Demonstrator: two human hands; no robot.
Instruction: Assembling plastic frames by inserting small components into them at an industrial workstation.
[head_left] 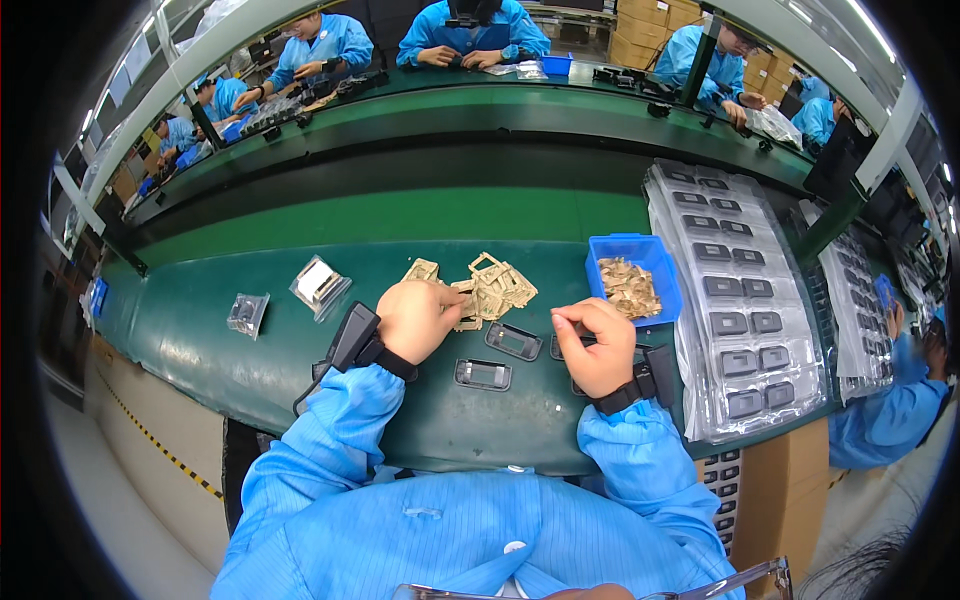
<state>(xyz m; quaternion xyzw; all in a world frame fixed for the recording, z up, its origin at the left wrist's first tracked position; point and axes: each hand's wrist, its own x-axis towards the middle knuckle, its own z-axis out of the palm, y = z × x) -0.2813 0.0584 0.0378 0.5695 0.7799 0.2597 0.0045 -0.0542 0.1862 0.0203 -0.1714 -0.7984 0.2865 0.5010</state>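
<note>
My left hand (418, 318) rests on the green bench, fingers curled, pinching the edge of a tan sheet of small punched parts (492, 290). My right hand (596, 345) is closed to a loose fist over a dark rectangular frame (560, 348), fingertips pinched together; what it holds is too small to tell. Two more dark frames lie between the hands, one (513, 341) farther and one (483, 375) nearer to me. Both wrists wear black bands with a device.
A blue bin (650, 258) of tan scraps stands right of the sheets. Clear trays of dark parts (735, 300) are stacked on a cardboard box at right. Two small plastic bags (320, 285) (247, 314) lie at left. Other workers in blue sit across the conveyor and at right.
</note>
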